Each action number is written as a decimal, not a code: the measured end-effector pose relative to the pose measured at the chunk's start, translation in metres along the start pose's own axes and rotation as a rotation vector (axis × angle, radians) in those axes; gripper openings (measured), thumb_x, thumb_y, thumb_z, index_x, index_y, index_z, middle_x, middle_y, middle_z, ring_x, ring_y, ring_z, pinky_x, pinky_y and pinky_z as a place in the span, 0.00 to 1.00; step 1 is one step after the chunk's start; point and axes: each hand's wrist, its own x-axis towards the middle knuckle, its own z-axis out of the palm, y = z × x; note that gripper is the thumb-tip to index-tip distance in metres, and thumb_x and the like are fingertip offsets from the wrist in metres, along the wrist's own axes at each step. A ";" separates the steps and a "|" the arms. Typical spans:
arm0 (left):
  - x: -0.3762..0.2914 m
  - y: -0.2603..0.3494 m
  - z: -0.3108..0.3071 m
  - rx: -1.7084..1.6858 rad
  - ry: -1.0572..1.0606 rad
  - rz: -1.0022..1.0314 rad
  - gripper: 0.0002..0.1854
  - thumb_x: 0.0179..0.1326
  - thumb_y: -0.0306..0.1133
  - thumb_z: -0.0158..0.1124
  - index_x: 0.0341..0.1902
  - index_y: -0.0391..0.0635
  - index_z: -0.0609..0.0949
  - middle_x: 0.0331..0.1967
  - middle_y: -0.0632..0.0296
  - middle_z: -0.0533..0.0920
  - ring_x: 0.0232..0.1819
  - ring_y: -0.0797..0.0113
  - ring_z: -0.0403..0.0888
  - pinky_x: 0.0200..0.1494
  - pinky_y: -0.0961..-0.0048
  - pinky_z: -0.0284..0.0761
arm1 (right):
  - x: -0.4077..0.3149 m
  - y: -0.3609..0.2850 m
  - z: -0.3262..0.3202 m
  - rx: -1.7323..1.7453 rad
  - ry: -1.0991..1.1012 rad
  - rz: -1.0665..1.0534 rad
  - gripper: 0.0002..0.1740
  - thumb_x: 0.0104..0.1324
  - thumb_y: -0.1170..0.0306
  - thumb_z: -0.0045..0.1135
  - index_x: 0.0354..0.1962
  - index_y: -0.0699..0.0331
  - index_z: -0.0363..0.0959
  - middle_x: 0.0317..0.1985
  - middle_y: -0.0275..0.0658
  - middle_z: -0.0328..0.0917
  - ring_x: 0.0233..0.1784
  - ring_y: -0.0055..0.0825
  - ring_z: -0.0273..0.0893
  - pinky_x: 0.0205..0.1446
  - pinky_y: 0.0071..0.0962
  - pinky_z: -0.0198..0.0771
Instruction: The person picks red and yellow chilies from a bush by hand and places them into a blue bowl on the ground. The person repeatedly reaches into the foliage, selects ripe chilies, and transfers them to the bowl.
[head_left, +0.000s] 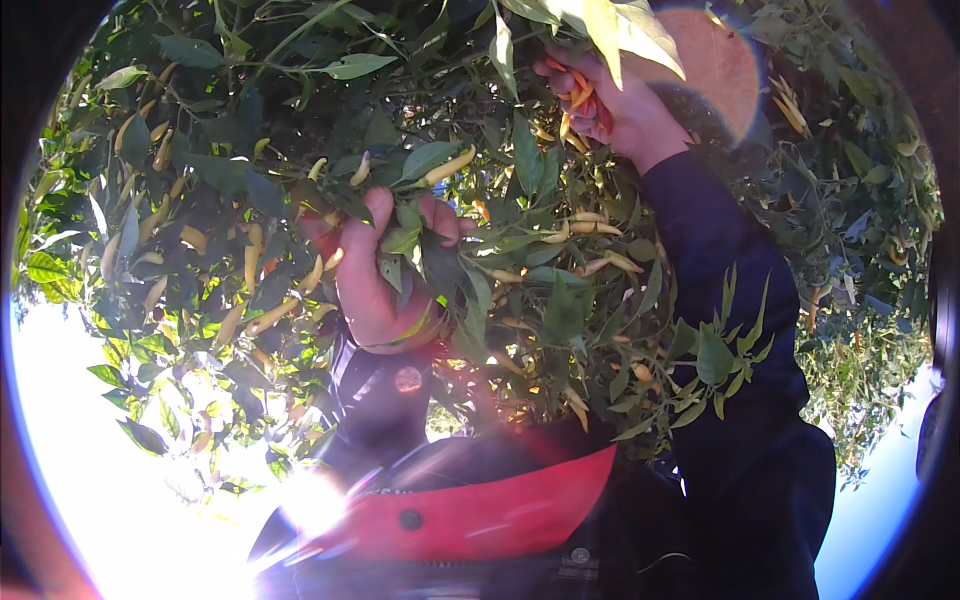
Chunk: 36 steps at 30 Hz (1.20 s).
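Note:
Several red and orange chili peppers (581, 94) are bunched in my right hand (611, 109), at the upper right among the foliage. Its fingers curl over them, and a bright leaf (600, 34) hangs just above. Lower and left of it, my left hand (375, 289) is around a leafy chili pepper branch (409, 236). The thumb points up on one side and fingertips show on the other; leaves hide much of the palm. A pale yellow chili pepper (450, 166) sticks out just above those fingertips.
Dense chili pepper plants (217, 172) surround both arms, with many yellow peppers hanging at the left (251, 259). A leafy shoot (712, 356) crosses my dark right sleeve (727, 247). My dark jacket with a red panel (480, 517) is below. Strong sun glare washes out the lower left.

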 end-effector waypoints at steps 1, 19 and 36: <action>0.001 -0.001 0.001 0.028 0.033 0.017 0.18 0.78 0.50 0.46 0.44 0.48 0.75 0.34 0.61 0.70 0.41 0.62 0.70 0.54 0.52 0.73 | 0.003 0.000 0.002 -0.103 0.005 -0.035 0.17 0.73 0.59 0.60 0.46 0.66 0.81 0.23 0.22 0.74 0.18 0.08 0.59 0.19 0.15 0.49; 0.008 -0.001 0.017 0.079 0.206 0.019 0.12 0.73 0.42 0.59 0.43 0.45 0.77 0.30 0.62 0.75 0.35 0.63 0.73 0.47 0.61 0.72 | -0.081 0.002 0.000 -0.503 -0.060 0.042 0.22 0.67 0.57 0.71 0.45 0.68 0.79 0.37 0.34 0.82 0.30 0.17 0.76 0.38 0.19 0.72; 0.008 -0.008 0.025 0.083 0.285 0.021 0.13 0.72 0.42 0.60 0.36 0.48 0.73 0.28 0.64 0.71 0.36 0.66 0.71 0.50 0.62 0.72 | -0.094 -0.058 -0.021 -0.453 -0.052 -0.500 0.18 0.69 0.57 0.69 0.44 0.64 0.83 0.29 0.30 0.80 0.33 0.15 0.78 0.39 0.19 0.74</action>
